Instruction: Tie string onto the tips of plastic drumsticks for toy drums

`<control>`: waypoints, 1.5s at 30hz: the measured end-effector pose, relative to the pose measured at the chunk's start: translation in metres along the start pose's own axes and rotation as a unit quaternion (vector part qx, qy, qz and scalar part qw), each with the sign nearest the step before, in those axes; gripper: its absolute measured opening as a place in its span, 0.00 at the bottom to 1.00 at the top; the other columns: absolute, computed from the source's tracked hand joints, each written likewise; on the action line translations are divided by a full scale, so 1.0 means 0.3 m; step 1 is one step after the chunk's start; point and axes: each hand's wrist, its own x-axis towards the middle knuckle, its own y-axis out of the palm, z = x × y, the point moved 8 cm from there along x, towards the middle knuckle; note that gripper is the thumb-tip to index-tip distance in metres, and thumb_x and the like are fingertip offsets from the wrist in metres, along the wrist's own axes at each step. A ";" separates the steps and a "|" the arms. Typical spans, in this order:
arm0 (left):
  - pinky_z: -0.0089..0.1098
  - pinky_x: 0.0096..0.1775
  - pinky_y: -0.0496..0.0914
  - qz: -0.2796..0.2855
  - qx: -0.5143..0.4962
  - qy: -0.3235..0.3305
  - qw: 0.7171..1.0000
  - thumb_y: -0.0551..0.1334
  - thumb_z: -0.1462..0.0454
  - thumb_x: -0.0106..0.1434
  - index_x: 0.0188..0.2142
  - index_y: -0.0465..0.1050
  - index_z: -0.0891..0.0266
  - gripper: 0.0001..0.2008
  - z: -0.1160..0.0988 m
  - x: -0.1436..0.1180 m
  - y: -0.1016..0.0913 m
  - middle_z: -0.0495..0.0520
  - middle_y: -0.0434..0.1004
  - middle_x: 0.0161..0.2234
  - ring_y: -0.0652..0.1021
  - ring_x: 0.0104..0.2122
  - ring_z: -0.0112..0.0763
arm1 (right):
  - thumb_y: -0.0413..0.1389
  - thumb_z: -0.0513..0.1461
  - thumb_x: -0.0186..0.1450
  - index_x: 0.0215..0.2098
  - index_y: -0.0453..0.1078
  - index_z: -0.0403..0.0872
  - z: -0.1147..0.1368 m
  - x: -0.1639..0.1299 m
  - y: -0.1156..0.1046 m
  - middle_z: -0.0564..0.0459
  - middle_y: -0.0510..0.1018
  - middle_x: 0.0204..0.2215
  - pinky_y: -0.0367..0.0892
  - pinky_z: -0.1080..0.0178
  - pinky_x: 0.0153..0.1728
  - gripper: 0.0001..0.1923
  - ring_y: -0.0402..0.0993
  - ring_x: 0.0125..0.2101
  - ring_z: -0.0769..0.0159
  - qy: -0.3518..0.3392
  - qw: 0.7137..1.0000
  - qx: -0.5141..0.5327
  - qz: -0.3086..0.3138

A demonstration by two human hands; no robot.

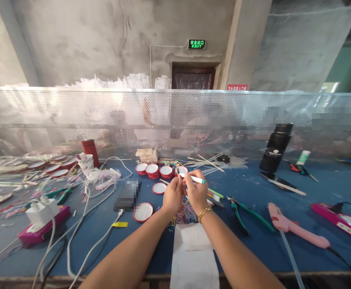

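Near the left edge of the bench (247, 192): magenta power strip (60, 221). Over the bench, inward from the middle of the front edge: small thin piece (179, 175) pinched in left hand (173, 194), white marker (197, 178) gripped in right hand (197, 192). Farther right: teal-handled pliers (255, 216).

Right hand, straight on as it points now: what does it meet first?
Likely the left hand, by the tip of the marker the right hand holds; exact depth is unclear.
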 end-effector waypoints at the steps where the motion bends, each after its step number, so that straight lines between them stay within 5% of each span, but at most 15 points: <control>1: 0.28 0.27 0.61 0.007 -0.005 0.002 1.000 0.55 0.42 0.68 0.30 0.64 0.59 0.23 -0.001 0.000 0.004 0.45 0.66 0.22 0.67 0.23 0.27 | 0.57 0.49 0.66 0.30 0.65 0.50 -0.002 0.000 0.000 0.57 0.74 0.23 0.66 0.62 0.30 0.13 0.72 0.26 0.62 0.000 1.000 -0.002 0.000; 10: 0.28 0.27 0.59 0.024 -0.037 0.006 0.999 0.53 0.50 0.71 0.32 0.64 0.59 0.17 -0.020 -0.011 0.012 0.45 0.67 0.22 0.66 0.22 0.26 | 0.56 0.49 0.66 0.30 0.65 0.50 -0.007 0.008 -0.018 0.56 0.75 0.23 0.66 0.62 0.31 0.14 0.72 0.25 0.63 0.000 1.000 -0.018 -0.022; 45: 0.28 0.28 0.60 0.017 -0.014 0.014 1.000 0.55 0.46 0.69 0.29 0.63 0.59 0.21 -0.016 -0.004 0.001 0.45 0.65 0.22 0.67 0.24 0.27 | 0.56 0.50 0.67 0.30 0.66 0.50 -0.002 -0.001 0.000 0.56 0.75 0.23 0.66 0.62 0.30 0.14 0.72 0.25 0.62 -0.005 1.000 -0.007 0.005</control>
